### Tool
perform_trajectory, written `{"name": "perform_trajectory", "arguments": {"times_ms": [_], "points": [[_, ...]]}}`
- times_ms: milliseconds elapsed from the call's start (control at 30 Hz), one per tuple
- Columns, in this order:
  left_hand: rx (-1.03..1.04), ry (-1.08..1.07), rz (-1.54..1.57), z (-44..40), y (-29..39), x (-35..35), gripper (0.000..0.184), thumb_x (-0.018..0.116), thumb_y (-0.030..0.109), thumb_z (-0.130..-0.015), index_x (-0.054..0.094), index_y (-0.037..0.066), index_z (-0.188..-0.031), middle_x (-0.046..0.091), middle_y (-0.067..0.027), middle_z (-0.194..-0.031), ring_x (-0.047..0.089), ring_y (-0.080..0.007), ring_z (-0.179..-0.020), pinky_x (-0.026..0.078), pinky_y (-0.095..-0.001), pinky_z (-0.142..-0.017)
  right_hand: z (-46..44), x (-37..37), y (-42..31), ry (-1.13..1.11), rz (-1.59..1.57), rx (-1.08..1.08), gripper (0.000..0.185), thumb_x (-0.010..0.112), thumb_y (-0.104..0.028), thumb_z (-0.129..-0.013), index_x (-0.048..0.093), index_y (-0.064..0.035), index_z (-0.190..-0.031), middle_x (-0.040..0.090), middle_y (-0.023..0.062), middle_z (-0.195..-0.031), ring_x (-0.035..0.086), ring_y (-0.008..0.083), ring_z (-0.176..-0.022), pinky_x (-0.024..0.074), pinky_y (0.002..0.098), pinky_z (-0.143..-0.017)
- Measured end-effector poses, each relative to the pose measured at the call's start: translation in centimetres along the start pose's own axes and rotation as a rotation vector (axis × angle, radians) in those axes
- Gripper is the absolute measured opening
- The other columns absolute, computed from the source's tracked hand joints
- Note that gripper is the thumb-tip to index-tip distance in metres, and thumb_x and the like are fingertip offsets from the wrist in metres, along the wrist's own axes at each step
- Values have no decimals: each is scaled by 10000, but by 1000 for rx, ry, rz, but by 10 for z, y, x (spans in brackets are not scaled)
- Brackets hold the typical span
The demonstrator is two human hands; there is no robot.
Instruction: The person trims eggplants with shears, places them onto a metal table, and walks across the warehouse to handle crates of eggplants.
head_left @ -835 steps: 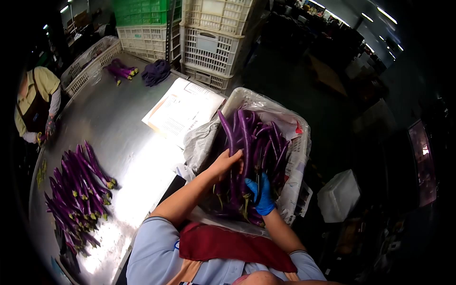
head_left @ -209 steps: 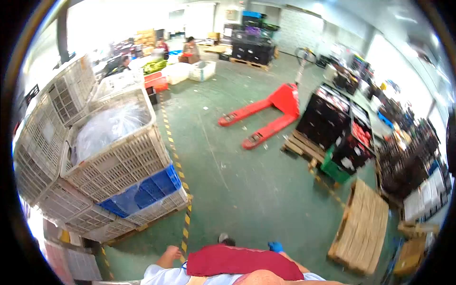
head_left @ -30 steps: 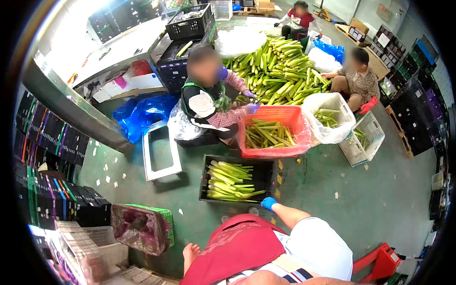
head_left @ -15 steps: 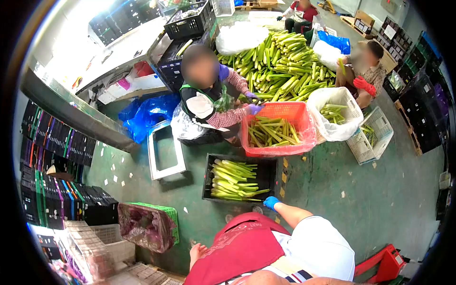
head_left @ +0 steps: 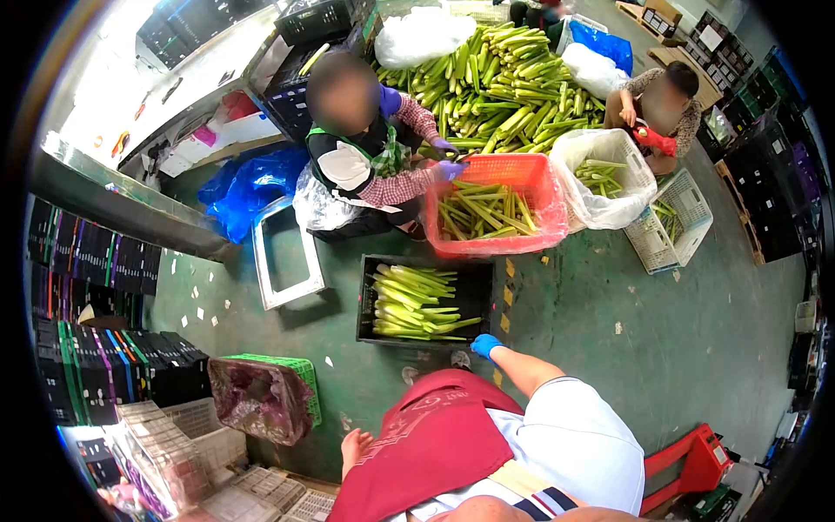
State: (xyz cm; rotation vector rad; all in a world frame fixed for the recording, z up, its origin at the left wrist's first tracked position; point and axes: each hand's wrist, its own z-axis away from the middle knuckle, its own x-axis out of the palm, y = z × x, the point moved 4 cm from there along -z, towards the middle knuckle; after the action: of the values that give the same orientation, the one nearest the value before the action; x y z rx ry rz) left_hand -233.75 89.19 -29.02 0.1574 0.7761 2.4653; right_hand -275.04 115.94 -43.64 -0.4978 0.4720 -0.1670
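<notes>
My right hand, in a blue glove, is by the near right corner of a black crate; I cannot tell whether it touches the rim. Its fingers are too small to make out. Inside the crate lie long green vegetable stalks with pale ends, which look like celery. My bare left hand hangs beside my red apron, fingers loosely apart and holding nothing. The green crate with a dark plastic liner stands on the floor to its left.
Beyond the black crate, a purple-gloved co-worker sits by a red lined crate of stalks. Behind is a large stalk pile. Another co-worker sits at a white lined basket. A white frame lies left; a red pallet jack stands right.
The scene has shifted up and left in view. My right hand stays near the same crate corner. The co-worker at right has lowered the raised hand, and the green stalk in it no longer shows.
</notes>
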Motion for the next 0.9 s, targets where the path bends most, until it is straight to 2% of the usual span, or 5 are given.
{"name": "perform_trajectory", "arguments": {"times_ms": [133, 400, 600, 700, 900], "points": [[-24, 67, 24, 17, 13, 13, 315, 432, 186, -875, 425, 36, -1152, 575, -170, -962, 605, -284, -812, 516, -394, -680, -12, 5, -6, 9, 11, -25, 246, 542, -242, -704, 639, -27, -773, 604, 137, -674, 577, 247, -577, 456, 365, -552], [-61, 68, -1, 10, -10, 7, 323, 428, 188, -873, 421, 42, -1160, 577, -161, -957, 605, -270, -803, 518, -380, -668, -12, -5, -22, 54, 63, -65, 266, 544, -269, -679, 648, -58, -804, 622, 158, -773, 596, 301, -703, 461, 383, -652], [-95, 98, 101, 22, -7, 23, 311, 428, 173, -869, 425, 49, -1154, 580, -137, -924, 597, -240, -773, 502, -351, -614, -9, -3, -12, 29, 65, -45, 281, 545, -279, -681, 649, -59, -822, 625, 154, -791, 597, 304, -697, 462, 379, -653], [-122, 110, 129, 23, -8, 25, 308, 430, 169, -868, 426, 53, -1153, 578, -128, -912, 590, -228, -752, 491, -340, -596, -9, 0, -2, -17, 117, -26, 267, 546, -266, -689, 646, -59, -826, 624, 136, -765, 591, 281, -653, 464, 368, -621], [-144, 93, 103, 22, -15, 22, 301, 432, 172, -869, 431, 58, -1148, 580, -123, -905, 590, -221, -745, 490, -339, -596, -7, 4, 7, 17, -3, -5, 219, 555, -229, -693, 632, -46, -784, 589, 104, -671, 542, 218, -563, 452, 341, -549]]}}
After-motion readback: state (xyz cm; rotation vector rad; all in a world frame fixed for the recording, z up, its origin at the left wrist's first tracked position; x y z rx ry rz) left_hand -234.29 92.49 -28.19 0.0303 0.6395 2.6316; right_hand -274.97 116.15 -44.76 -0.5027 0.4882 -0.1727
